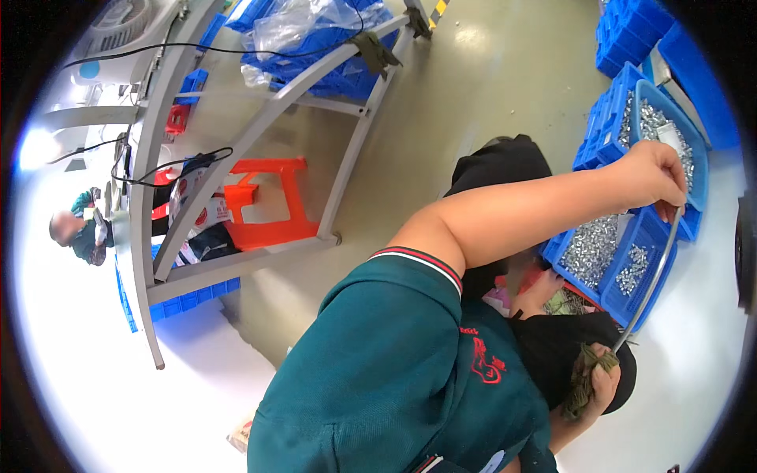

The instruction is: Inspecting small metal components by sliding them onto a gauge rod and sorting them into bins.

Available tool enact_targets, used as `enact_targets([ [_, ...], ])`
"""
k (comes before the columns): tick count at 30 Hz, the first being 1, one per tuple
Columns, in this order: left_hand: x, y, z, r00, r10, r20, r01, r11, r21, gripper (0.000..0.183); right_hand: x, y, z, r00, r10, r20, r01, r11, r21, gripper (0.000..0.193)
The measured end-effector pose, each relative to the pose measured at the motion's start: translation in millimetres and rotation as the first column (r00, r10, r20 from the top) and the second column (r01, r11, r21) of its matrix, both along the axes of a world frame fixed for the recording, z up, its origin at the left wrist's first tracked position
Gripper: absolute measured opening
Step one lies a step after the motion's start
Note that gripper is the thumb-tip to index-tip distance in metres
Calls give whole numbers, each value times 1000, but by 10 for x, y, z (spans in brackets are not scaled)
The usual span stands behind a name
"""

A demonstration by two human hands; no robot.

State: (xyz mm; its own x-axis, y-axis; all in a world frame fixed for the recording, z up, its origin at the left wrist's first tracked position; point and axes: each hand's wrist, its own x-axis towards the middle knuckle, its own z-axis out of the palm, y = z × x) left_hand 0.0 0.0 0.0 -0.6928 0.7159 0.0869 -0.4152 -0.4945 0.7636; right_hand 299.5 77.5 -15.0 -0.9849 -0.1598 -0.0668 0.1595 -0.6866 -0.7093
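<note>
My left hand (658, 175) reaches out to the upper right, its fingers closed on the far end of a thin grey metal rod (656, 276). Lower right, my right hand (605, 385) is wrapped round an olive-green rag (582, 386), which is bunched about the rod's near end beside my black-trousered knee. The rod spans the gap between both hands, over the edge of a blue divided bin (605, 293). Small shiny metal parts (587, 251) fill one side of that bin, with a smaller heap in the other.
Another blue tub (698, 193) of metal parts stands beyond my left hand, near stacked blue crates (631, 35). A grey metal table frame (347, 158) rises at left, with an orange-red stool (272, 230) beneath. Farther left sits another person (98, 236). Plastic bags (303, 27) top blue crates behind.
</note>
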Motion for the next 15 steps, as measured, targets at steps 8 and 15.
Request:
enact_targets([
  [8, -79, -72, -36, 997, -50, 62, 47, 998, 49, 10, -288, -458, 31, 799, -520, 300, 265, 754, 600, 30],
  [15, -108, -141, -79, 981, -101, 163, 94, 995, 45, 18, -396, -592, 72, 785, -507, 356, 149, 712, 686, 23],
])
